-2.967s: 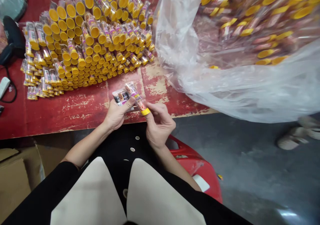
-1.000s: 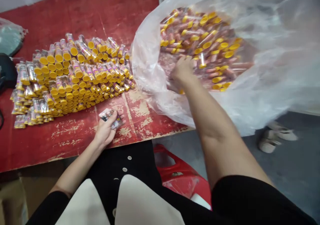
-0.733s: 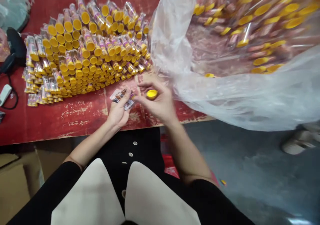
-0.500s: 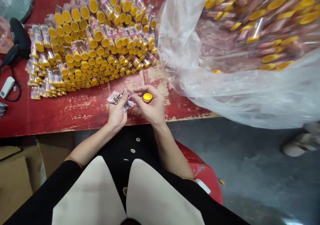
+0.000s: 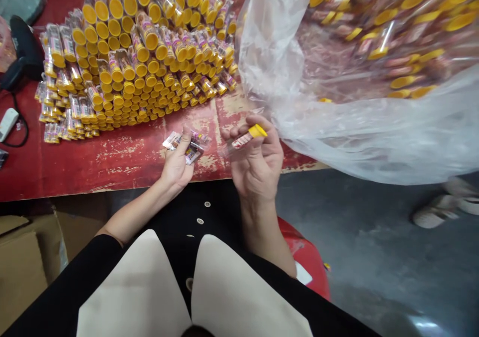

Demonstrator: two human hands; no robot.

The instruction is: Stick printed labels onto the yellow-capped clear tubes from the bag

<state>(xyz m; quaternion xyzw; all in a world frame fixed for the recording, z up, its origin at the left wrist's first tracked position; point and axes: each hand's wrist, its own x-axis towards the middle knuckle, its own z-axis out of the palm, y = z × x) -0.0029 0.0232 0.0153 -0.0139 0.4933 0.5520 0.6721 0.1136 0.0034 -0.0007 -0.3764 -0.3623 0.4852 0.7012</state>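
Note:
My left hand (image 5: 175, 165) is closed on a small bunch of printed clear plastic sleeves (image 5: 194, 147) above the table's front edge. To its right, my right hand (image 5: 258, 165), palm up, holds a small clear tube with a yellow cap (image 5: 249, 136) between thumb and fingers. The capped end points up and right; something reddish and white shows through its wall. The two hands are apart. Beyond them lies a big stack of similar yellow-capped tubes (image 5: 149, 80), most with their caps facing me.
A large clear plastic bag (image 5: 359, 142) of loose yellow-capped tubes covers the right side of the red table (image 5: 123, 165). At the left are a black handheld device (image 5: 26, 52) and a white object on a cord (image 5: 8, 122). A red stool (image 5: 305, 257) is beneath me. Another person's shoe (image 5: 430, 214) shows at right.
My right hand has moved right, away from the left, and turned palm up with the capped tube. My left hand stays nearly in place with the sleeves.

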